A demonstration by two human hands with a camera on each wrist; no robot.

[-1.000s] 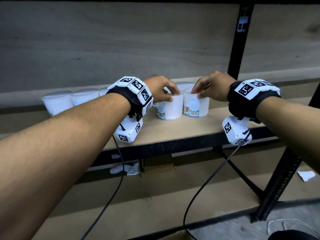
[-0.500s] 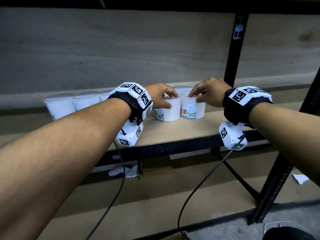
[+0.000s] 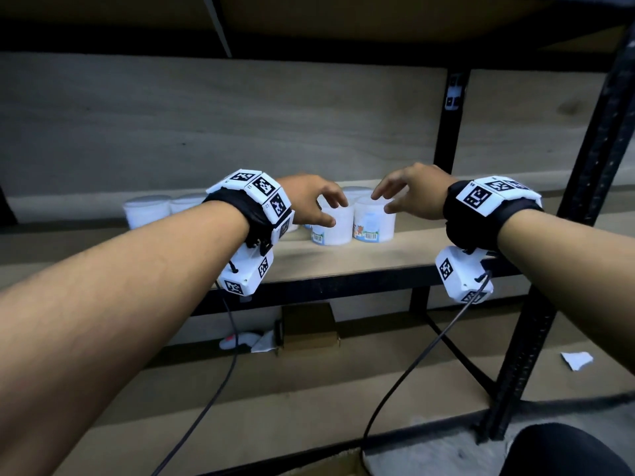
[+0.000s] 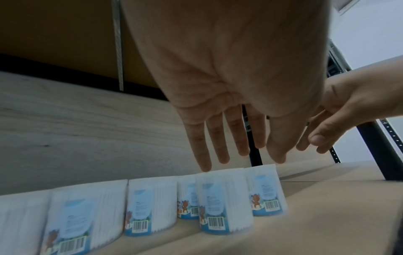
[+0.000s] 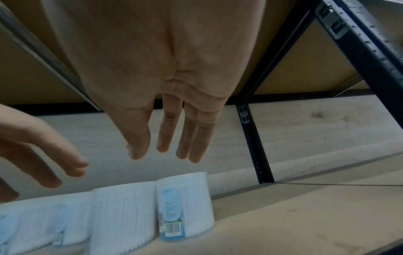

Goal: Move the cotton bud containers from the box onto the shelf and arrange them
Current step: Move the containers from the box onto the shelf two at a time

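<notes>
White plastic tubs stand just below both hands. The left hand (image 3: pixel 311 201) has an empty grip, fingers spread and relaxed; in the left-wrist view one fingertip comes down to the lid edge of the front-left container (image 3: pixel 332 225), though whether it touches cannot be told. The right hand (image 3: pixel 410 192) likewise holds nothing, its straight fingers (image 5: pixel 185 138) hanging apart from the front-right container (image 3: pixel 374 223) beneath them.

These two containers stand upright and side by side, touching or nearly so, on the wooden shelf (image 3: pixel 343 257), a little forward of a back row of containers (image 3: pixel 147 209) that runs off to the left along the back panel (image 3: pixel 240 132). One more lid (image 3: pixel 357 192) shows behind the front pair. In the left-wrist view the labels and barcodes face outward, and every tub seen is upright.

Judged from this, the placing of this pair appears complete and a second row is begun. How many containers remain cannot be told: the box is not clearly in view, only a cardboard edge (image 3: pixel 330 467) at the bottom of the head view that may belong to it. Bare board to the right of the pair offers room for more.
</notes>
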